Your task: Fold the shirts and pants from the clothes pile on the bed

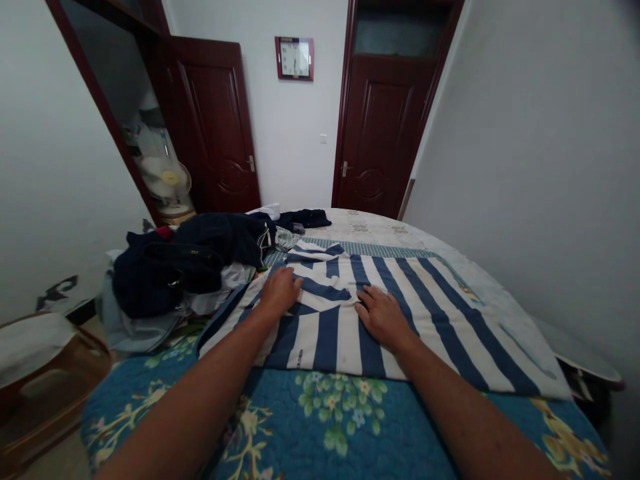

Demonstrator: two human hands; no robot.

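Observation:
A blue-and-white striped shirt (420,300) lies spread over a round table, with small dark lettering near its front edge. On its upper left part, by a ruffled fold, rests my left hand (281,291), palm down with the fingers stretched over the cloth. Fingers apart, my right hand (383,312) lies flat near the shirt's middle. Neither hand lifts any fabric. The cloth between them is slightly wrinkled, and the undersides of both palms are hidden.
Dark clothes (200,260) are heaped at the left, beside the shirt. A teal floral quilted cover (330,427) lies along the near side, and a pale tablecloth (380,227) shows at the back. A wooden chair (55,393) stands at the left, a fan (167,179) beyond the doorway.

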